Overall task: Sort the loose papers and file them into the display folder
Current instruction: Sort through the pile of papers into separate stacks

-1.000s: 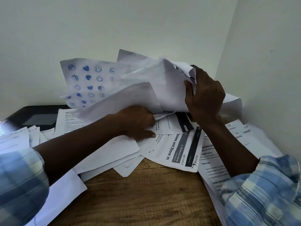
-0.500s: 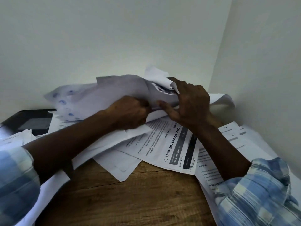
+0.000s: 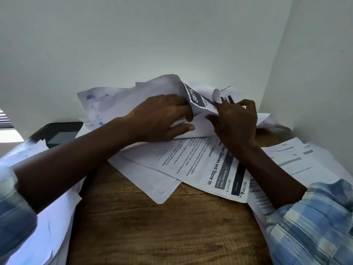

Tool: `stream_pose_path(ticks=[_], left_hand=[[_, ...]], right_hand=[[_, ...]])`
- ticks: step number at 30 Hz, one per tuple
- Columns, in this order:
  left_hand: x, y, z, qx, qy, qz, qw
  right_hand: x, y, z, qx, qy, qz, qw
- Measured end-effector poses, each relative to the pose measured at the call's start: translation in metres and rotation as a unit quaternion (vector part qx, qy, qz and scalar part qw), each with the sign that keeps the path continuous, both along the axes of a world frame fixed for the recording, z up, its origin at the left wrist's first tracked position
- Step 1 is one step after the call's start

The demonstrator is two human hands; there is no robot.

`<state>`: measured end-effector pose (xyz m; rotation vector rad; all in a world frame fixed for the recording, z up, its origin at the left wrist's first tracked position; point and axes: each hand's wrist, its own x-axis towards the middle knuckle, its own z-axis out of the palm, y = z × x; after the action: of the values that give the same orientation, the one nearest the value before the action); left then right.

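Nearest to you is the bare wooden tabletop, with loose sheets at both sides. Behind it a printed sheet headed "Clean Glasses and Store in" lies flat. Further on, your left hand grips a crumpled bundle of papers — fingers curled over it, thumb below — and your right hand pinches its right edge. At the far left is a black object; I cannot tell what it is.

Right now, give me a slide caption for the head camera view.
Left hand and right hand grip a rumpled bundle of papers over printed sheets on a wooden desk.
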<state>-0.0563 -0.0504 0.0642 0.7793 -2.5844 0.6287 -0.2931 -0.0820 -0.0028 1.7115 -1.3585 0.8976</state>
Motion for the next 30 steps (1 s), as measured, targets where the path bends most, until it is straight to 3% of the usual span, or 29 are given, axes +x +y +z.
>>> stream_pose_path(ticks=[3,5,7,12,15,18,20,23,25,26,27,28,30], left_hand=[[0.0,0.032,-0.002,-0.004,-0.069,-0.069,0.995],[0.004,0.041,-0.017,0.017,-0.158,-0.058,0.986],[0.006,0.044,-0.039,0.055,-0.179,-0.025,0.982],[-0.003,0.035,-0.075,0.083,-0.115,0.013,0.99],[-0.011,0.028,-0.082,0.009,-0.073,-0.063,0.995],[-0.013,0.023,-0.079,-0.069,0.037,-0.074,0.994],[-0.009,0.014,-0.071,-0.117,0.116,-0.036,0.986],[0.004,0.001,-0.064,-0.168,0.195,0.043,0.965],[0.012,-0.006,-0.064,-0.175,0.234,0.09,0.952],[0.014,-0.008,-0.065,-0.174,0.248,0.109,0.947],[0.016,-0.011,-0.065,-0.174,0.262,0.126,0.941],[0.018,-0.013,-0.065,-0.175,0.276,0.141,0.935],[0.019,-0.015,-0.065,-0.173,0.304,0.166,0.922]], right_hand=[[0.0,-0.003,-0.002,0.038,0.013,-0.021,0.999],[0.0,-0.004,-0.004,0.046,0.016,-0.024,0.999],[0.0,-0.004,-0.006,0.043,0.017,-0.03,0.998],[0.001,-0.001,-0.003,0.041,0.003,-0.022,0.999],[-0.001,-0.001,-0.003,0.021,0.0,-0.006,1.0],[-0.005,0.003,0.009,0.025,0.001,0.043,0.999],[-0.012,0.002,0.022,0.105,-0.026,0.067,0.992],[-0.02,0.007,0.044,0.283,-0.146,0.169,0.932],[-0.018,0.02,0.057,0.322,-0.298,0.28,0.854],[-0.019,0.025,0.06,0.321,-0.324,0.312,0.834],[-0.017,0.03,0.064,0.327,-0.308,0.334,0.829],[-0.016,0.031,0.065,0.34,-0.24,0.317,0.852],[-0.017,0.026,0.062,0.363,-0.064,0.19,0.91]])
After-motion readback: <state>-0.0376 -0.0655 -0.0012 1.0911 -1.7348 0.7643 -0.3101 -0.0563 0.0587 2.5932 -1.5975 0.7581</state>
